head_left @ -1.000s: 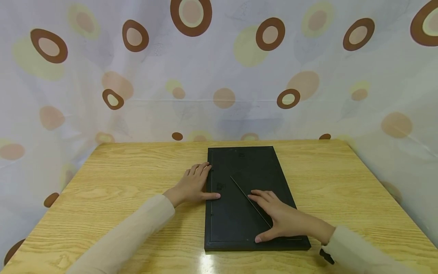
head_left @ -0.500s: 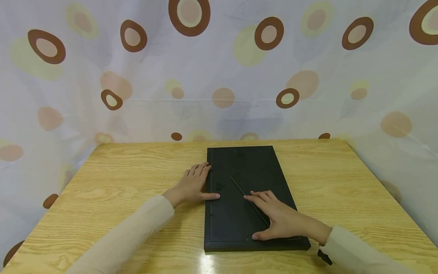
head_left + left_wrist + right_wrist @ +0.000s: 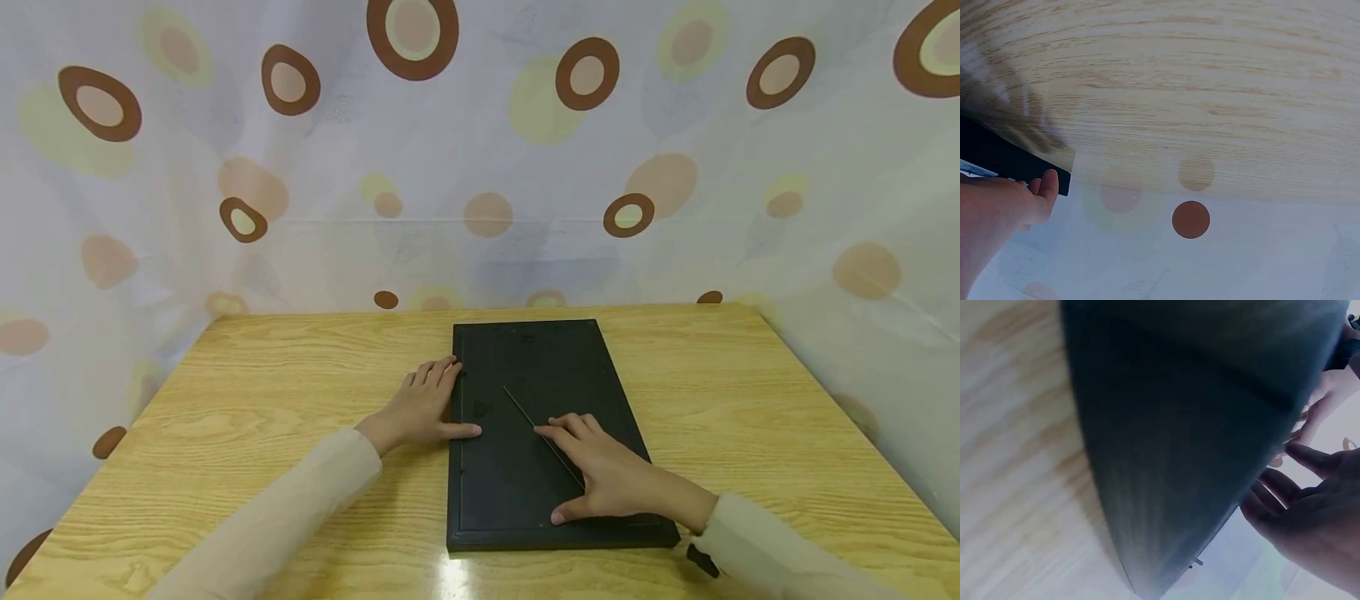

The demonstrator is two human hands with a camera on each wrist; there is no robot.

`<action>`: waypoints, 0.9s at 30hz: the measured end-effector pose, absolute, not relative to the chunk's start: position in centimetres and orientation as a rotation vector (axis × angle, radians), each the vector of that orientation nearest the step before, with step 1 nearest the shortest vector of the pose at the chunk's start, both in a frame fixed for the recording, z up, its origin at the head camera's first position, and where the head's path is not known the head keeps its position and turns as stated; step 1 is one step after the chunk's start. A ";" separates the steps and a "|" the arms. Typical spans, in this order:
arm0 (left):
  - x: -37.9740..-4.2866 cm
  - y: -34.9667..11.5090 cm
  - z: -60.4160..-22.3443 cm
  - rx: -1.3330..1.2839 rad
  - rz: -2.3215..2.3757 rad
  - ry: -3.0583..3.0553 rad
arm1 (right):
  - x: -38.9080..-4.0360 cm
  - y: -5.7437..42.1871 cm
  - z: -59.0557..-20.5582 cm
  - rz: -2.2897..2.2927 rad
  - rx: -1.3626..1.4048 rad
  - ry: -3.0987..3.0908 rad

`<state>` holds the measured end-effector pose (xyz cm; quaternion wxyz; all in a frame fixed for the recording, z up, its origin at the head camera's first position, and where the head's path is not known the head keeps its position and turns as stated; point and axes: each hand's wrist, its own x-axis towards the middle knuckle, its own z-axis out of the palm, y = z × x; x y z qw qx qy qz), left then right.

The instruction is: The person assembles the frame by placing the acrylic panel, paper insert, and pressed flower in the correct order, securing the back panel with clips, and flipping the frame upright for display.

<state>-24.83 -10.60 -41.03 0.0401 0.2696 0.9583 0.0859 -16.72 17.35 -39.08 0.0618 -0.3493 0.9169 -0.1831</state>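
Observation:
A black picture frame [image 3: 502,483] lies back side up on the wooden table, its longer sides running away from me. A slim slanting edge [image 3: 519,405], like that of a stand leg, crosses its back. My left hand [image 3: 423,404] rests at the frame's left side, fingertips along the edge and thumb laid on the back. Over the lower right part is my right hand [image 3: 611,471], thumb spread from the fingers, its fingertips by the slanting edge and partly hiding it. The right wrist view has the black frame [image 3: 1179,425] close up, beside the right hand [image 3: 1316,519].
The light wooden tabletop [image 3: 300,367] extends on both sides of the frame. A pale curtain with brown and beige spots [image 3: 442,258] hangs behind the table and along its sides. A small black object [image 3: 702,560] sits at the right cuff.
My right hand has shifted slightly to the left and up over the frame's back. The left hand and the frame stay in place, apart from a slight shift of the whole view.

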 end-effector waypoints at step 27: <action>-25.1 -10.7 -41.3 0.816 0.273 2.926 | -19.1 19.5 -38.2 -0.996 -1.030 2.831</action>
